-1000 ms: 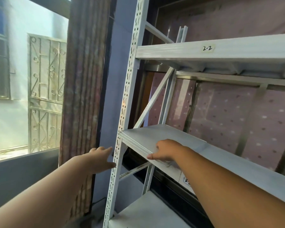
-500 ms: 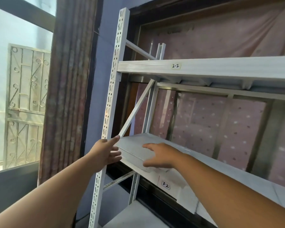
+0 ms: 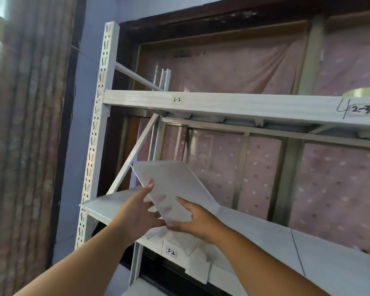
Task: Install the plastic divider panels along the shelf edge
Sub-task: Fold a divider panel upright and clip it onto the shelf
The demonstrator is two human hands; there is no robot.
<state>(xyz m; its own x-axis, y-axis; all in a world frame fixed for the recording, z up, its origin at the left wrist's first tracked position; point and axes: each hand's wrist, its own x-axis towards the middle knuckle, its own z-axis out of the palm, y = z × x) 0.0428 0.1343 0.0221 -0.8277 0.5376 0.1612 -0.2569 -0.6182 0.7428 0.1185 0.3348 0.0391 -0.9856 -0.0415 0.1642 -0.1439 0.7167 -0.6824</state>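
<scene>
The person has a translucent plastic divider panel (image 3: pixel 171 186) lifted off the lower shelf (image 3: pixel 265 229) and tilted, its far corner rising toward the diagonal brace of the white slotted upright (image 3: pixel 98 133) and its near end just above the shelf's front edge by the "3-2" label (image 3: pixel 171 252). Both hands are closed on that near end: the left hand (image 3: pixel 137 216) pinches the panel's left edge, fingers showing faintly through the plastic, while the right hand (image 3: pixel 192 218) cups the bottom corner from below. This looks like the pick-up-and-orient step; next the panel probably has to be turned upright and its lower edge seated at the shelf's front lip, though I cannot see any slot there. Half a second ago both hands were flat and open at the shelf, the left near the upright, and no panel was raised.
</scene>
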